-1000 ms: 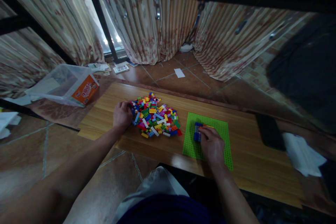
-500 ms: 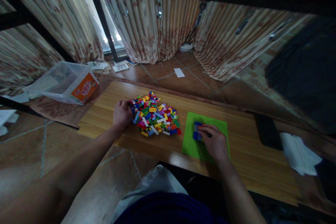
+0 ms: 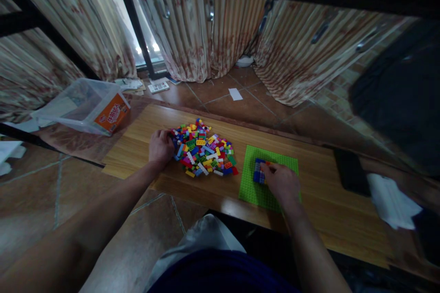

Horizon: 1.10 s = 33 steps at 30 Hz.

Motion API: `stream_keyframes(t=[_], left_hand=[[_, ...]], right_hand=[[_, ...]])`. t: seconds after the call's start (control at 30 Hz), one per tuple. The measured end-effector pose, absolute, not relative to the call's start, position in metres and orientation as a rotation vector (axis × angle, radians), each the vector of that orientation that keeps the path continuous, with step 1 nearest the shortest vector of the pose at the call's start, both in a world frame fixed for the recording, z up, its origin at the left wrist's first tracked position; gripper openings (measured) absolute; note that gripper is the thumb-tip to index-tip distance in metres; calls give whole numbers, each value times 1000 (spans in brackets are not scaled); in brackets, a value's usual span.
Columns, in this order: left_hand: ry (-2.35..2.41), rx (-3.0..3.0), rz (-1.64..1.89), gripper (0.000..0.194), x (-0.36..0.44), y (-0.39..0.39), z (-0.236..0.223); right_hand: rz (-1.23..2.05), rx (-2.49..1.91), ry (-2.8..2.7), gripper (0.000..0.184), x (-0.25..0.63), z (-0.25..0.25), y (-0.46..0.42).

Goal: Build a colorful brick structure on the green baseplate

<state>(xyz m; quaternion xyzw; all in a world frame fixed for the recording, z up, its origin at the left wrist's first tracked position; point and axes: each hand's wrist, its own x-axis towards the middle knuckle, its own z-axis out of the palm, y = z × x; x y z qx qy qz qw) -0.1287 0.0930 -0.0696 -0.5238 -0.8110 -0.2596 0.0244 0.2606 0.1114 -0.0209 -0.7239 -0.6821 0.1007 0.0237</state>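
Note:
On a green studded baseplate (image 3: 250,187) sits a small blue block build (image 3: 257,171) of toy building bricks, with orange and yellow spots at its right side. My right hand (image 3: 281,183) reaches over it from the right, thumb and forefinger pinched at its top on a small brick that the fingers mostly cover. To the left, a loose pile of many-coloured toy bricks (image 3: 204,151) lies on the wooden board. At the pile's left edge rests my left hand (image 3: 161,146), its fingers curled against dark blue bricks; the fingertips are hidden, and what they hold cannot be made out.
A clear plastic tub (image 3: 82,110) with an orange label stands beyond the board's left end. On the right lie a dark flat object (image 3: 350,171) and a white crumpled item (image 3: 392,201). Curtains (image 3: 192,36) hang behind, and papers lie on the tiled floor.
My right hand has shifted slightly, its fingers now lying over the top of the blue build. The left hand stays at the pile's edge. The whole view has moved a little.

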Motion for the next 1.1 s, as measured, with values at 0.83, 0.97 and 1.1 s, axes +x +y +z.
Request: stream_keyframes(t=[0.83, 0.97, 1.1], left_hand=[[-2530, -1606, -815, 32, -127, 93, -69], [-2532, -1615, -817, 33, -127, 93, -68], [-2530, -1618, -813, 32, -128, 92, -69]], right_hand=[[77, -2230, -1879, 45, 247, -34, 95], [40, -2191, -1883, 43, 244, -37, 93], [27, -2213, -1880, 41, 243, -36, 94]])
